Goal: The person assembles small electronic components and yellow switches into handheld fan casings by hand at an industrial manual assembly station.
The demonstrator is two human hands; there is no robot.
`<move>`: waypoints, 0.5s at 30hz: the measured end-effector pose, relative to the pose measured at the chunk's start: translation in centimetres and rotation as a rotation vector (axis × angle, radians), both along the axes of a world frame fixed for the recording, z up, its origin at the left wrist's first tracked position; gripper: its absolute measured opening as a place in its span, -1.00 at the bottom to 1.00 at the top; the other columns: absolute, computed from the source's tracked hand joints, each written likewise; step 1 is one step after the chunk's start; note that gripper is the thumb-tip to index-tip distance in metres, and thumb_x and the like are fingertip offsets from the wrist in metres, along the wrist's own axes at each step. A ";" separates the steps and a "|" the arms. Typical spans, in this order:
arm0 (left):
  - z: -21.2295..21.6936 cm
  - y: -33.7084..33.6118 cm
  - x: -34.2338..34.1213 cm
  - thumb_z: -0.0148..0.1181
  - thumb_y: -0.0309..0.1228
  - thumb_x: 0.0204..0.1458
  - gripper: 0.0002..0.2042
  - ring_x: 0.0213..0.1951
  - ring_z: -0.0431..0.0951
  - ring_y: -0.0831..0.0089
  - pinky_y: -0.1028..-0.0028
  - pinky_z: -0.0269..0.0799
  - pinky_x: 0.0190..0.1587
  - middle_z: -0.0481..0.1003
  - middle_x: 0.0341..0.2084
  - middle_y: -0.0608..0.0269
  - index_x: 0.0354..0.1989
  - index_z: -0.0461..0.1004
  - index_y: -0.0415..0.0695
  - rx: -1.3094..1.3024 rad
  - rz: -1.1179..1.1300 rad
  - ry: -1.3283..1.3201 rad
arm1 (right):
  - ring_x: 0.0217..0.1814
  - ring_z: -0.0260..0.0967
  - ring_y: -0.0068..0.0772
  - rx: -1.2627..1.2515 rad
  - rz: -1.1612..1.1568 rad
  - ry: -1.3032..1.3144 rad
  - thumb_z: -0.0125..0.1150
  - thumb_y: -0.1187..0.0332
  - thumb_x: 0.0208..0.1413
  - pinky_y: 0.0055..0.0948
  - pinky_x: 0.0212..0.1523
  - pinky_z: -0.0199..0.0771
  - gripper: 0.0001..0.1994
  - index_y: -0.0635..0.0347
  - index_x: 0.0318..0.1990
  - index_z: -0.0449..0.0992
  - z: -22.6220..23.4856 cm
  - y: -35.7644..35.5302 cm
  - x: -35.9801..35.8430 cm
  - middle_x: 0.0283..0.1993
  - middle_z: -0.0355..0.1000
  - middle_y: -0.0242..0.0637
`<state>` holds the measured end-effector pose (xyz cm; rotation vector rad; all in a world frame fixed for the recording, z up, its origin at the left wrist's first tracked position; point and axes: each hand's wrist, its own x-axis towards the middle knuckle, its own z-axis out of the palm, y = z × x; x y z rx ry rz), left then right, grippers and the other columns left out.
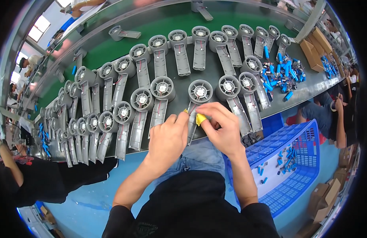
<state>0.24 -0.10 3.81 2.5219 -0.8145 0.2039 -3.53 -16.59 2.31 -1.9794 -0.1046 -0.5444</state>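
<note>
Directly before me lies a grey handheld fan housing, its round fan head away from me and its open, trough-like handle pointing toward me. Over that handle, my left hand has curled fingers, with a bit of yellow at the fingertips. My right hand bends its thumb and fingers together just below the fan head. A small yellow piece shows at the right thumb tip; whether it is pinched or wrapped round the thumb is unclear. Both hands partly cover the handle, and anything tiny between the fingertips is hidden.
Rows of similar grey housings with red wires fill the bench left, right and behind. Blue cylindrical cells with wires are heaped at the right. A blue crate holding more cells stands beside my right arm. Behind runs a green belt. Other people sit nearby.
</note>
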 end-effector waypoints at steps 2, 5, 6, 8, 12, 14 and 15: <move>0.3 -0.1 0.0 0.27 -0.42 0.03 -0.86 -0.60 0.49 0.11 0.21 0.34 -0.58 0.44 -0.60 0.13 -0.25 0.50 -0.12 0.011 0.011 -0.006 | -0.63 0.22 -0.78 0.014 0.032 -0.013 0.20 0.65 -0.02 -0.69 -0.64 0.19 -0.77 0.25 -0.18 0.61 -0.4 0.0 0.3 -0.11 0.54 -0.28; 1.0 -0.1 -0.2 0.25 -0.43 0.05 -0.88 -0.61 0.48 0.11 0.21 0.34 -0.58 0.44 -0.59 0.15 -0.25 0.50 -0.11 -0.020 0.005 0.024 | -0.65 0.19 -0.79 -0.002 0.036 -0.028 0.20 0.65 0.01 -0.68 -0.65 0.17 -0.77 0.25 -0.16 0.61 -0.7 -0.1 0.6 -0.05 0.55 -0.25; 0.9 -0.1 -0.3 0.24 -0.43 0.05 -0.88 -0.61 0.48 0.12 0.22 0.34 -0.59 0.44 -0.59 0.15 -0.25 0.50 -0.11 0.000 0.008 0.008 | -0.66 0.18 -0.80 -0.003 0.037 -0.027 0.20 0.64 0.00 -0.68 -0.66 0.17 -0.76 0.24 -0.15 0.61 -0.7 -0.1 0.6 -0.05 0.55 -0.25; 0.7 -0.2 -0.3 0.24 -0.44 0.06 -0.89 -0.61 0.48 0.13 0.23 0.34 -0.60 0.44 -0.59 0.15 -0.25 0.50 -0.12 0.024 0.013 -0.010 | -0.67 0.17 -0.80 0.000 0.040 -0.028 0.20 0.64 0.00 -0.68 -0.66 0.17 -0.75 0.24 -0.15 0.62 -0.7 -0.2 0.6 -0.04 0.55 -0.25; 0.1 -0.2 -0.1 0.24 -0.50 0.05 -0.88 -0.62 0.47 0.17 0.28 0.32 -0.61 0.45 -0.57 0.16 -0.24 0.50 -0.13 -0.041 0.004 -0.073 | -0.56 0.32 -0.70 -0.016 0.051 -0.037 0.21 0.62 0.00 -0.67 -0.61 0.25 -0.75 0.25 -0.13 0.61 -0.9 0.1 0.7 -0.05 0.55 -0.25; 0.1 -0.3 -0.2 0.24 -0.53 0.04 -0.87 -0.63 0.46 0.19 0.30 0.31 -0.62 0.44 -0.57 0.17 -0.23 0.50 -0.14 -0.109 -0.008 -0.123 | -0.52 0.37 -0.65 -0.037 0.064 -0.058 0.22 0.61 0.01 -0.65 -0.59 0.29 -0.76 0.26 -0.13 0.60 -1.2 0.1 0.8 -0.07 0.55 -0.25; 0.1 -0.2 -0.2 0.22 -0.54 0.02 -0.84 -0.62 0.48 0.18 0.28 0.35 -0.60 0.42 -0.55 0.16 -0.21 0.48 -0.14 -0.109 -0.018 -0.139 | -0.48 0.41 -0.59 -0.079 0.058 -0.089 0.23 0.61 0.01 -0.63 -0.56 0.33 -0.77 0.26 -0.14 0.60 -1.4 0.0 0.8 -0.10 0.54 -0.25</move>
